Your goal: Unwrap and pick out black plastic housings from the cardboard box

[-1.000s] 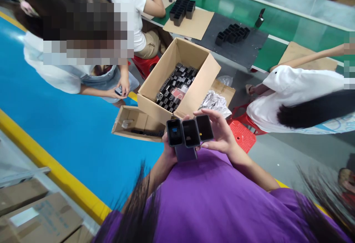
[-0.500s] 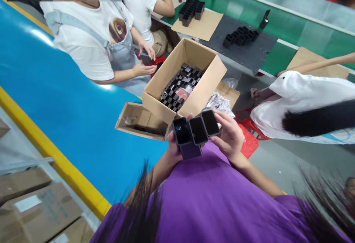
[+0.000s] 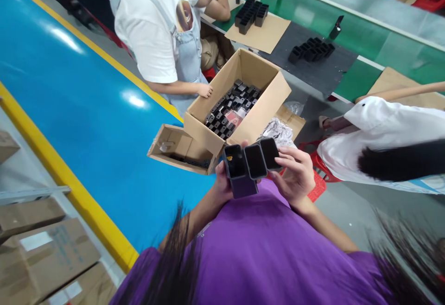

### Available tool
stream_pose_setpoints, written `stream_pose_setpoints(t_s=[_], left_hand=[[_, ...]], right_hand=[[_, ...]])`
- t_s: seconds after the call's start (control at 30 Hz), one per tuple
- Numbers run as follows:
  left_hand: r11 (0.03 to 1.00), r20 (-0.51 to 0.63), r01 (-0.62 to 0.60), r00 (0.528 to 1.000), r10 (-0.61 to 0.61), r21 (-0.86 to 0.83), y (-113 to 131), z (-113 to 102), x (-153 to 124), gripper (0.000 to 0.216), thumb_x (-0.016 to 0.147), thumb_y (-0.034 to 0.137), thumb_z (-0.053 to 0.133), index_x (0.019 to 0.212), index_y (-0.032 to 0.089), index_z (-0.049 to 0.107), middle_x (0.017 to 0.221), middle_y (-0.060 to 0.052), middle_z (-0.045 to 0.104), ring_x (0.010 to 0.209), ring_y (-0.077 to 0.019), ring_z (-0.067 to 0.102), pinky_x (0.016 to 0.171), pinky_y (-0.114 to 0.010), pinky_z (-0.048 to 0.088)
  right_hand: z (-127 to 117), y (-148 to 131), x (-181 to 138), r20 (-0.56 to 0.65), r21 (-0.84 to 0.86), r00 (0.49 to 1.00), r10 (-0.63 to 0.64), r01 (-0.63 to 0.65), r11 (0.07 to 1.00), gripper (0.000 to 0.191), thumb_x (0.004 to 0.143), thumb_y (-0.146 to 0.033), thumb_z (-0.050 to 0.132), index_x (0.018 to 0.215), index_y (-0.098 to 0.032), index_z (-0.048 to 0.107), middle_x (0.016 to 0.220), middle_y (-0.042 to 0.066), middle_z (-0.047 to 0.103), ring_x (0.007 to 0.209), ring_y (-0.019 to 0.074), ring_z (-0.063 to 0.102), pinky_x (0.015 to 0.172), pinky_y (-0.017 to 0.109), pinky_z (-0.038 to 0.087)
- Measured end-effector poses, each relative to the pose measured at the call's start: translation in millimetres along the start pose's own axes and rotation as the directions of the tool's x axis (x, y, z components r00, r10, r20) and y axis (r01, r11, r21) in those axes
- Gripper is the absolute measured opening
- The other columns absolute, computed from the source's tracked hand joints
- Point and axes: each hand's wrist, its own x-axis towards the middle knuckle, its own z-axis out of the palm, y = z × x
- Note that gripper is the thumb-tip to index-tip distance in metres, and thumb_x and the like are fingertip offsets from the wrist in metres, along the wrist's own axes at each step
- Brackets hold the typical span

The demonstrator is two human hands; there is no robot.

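I hold a row of three black hollow rectangular casings (image 3: 251, 162) side by side in front of my purple shirt, their open ends facing up. My left hand (image 3: 223, 181) grips them from below on the left. My right hand (image 3: 295, 173) has its fingers closed round the rightmost casing. Just beyond my hands stands an open cardboard box (image 3: 260, 112) filled with several more black casings (image 3: 229, 110).
A person in a white shirt and denim overalls (image 3: 163, 31) rests a hand on the box's far edge. A smaller flat carton (image 3: 174, 149) lies left of the box. Another person in white (image 3: 389, 129) bends at right beside a red stool (image 3: 317, 189). Casing groups (image 3: 311, 50) sit on the green bench.
The view has swung left and down. The person in overalls has straightened and put a hand on the box rim. My hands still hold the three casings, shifted slightly right in view.
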Motion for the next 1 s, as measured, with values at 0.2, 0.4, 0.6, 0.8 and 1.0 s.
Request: stream_pose_setpoints(t_s=[0.2, 0.4, 0.6, 0.8, 1.0], left_hand=[[1.000, -0.020, 0.002, 1.000, -0.002, 0.029, 1, -5, 0, 0.098, 0.059, 0.069, 0.080, 0.145, 0.033, 0.050, 0.112, -0.004, 0.075, 0.081, -0.0216, 0.068, 0.068, -0.031, 0.050], [0.980, -0.083, -0.074, 0.992, 0.090, 0.185, 2, -3, -1, 0.098, 0.058, 0.074, 0.077, 0.143, 0.030, 0.054, 0.120, -0.004, 0.074, 0.111, -0.0309, 0.067, 0.084, -0.036, 0.055], [0.859, -0.001, -0.243, 0.962, 0.273, 0.451, 4, -16, -2, 0.098, 0.062, 0.082, 0.070, 0.142, 0.027, 0.055, 0.126, -0.007, 0.071, 0.125, -0.0338, 0.061, 0.105, -0.044, 0.051], [0.549, 0.121, -0.295, 0.936, 0.330, 0.782, 28, -22, -11, 0.081, 0.067, 0.064, 0.081, 0.137, 0.027, 0.062, 0.139, -0.008, 0.063, 0.131, -0.0332, 0.056, 0.112, -0.043, 0.044], [0.472, 0.160, -0.347, 0.907, 0.390, 0.810, 42, -1, -17, 0.091, 0.069, 0.071, 0.077, 0.146, 0.028, 0.051, 0.149, -0.012, 0.052, 0.113, -0.0266, 0.064, 0.095, -0.035, 0.053]], right_hand=[[-1, -6, 6, 0.081, 0.010, 0.996, -0.041, 0.040, 0.999, 0.035, 0.087, -0.035, 0.071, 0.122, -0.039, 0.066, 0.122, 0.006, 0.063, 0.113, 0.0306, 0.062, 0.093, 0.056, 0.057], [4, -12, 16, 0.123, -0.072, 0.985, -0.120, 0.130, 0.989, 0.038, 0.091, -0.041, 0.065, 0.128, -0.034, 0.062, 0.117, 0.008, 0.066, 0.115, 0.0314, 0.060, 0.095, 0.055, 0.053], [3, -28, 22, 0.219, -0.206, 0.975, 0.049, -0.003, 0.978, 0.046, 0.090, -0.044, 0.068, 0.132, -0.026, 0.060, 0.102, 0.009, 0.068, 0.100, 0.0273, 0.059, 0.085, 0.045, 0.055], [15, -22, 25, 0.341, -0.092, 0.843, 0.416, -0.411, 0.907, 0.072, 0.084, -0.037, 0.074, 0.148, -0.026, 0.043, 0.112, 0.008, 0.070, 0.099, 0.0238, 0.066, 0.089, 0.042, 0.057], [31, -14, 25, 0.351, 0.324, 0.656, 0.668, -0.755, 0.571, 0.060, 0.085, -0.049, 0.069, 0.138, -0.026, 0.054, 0.123, 0.009, 0.069, 0.108, 0.0246, 0.069, 0.093, 0.039, 0.058]])
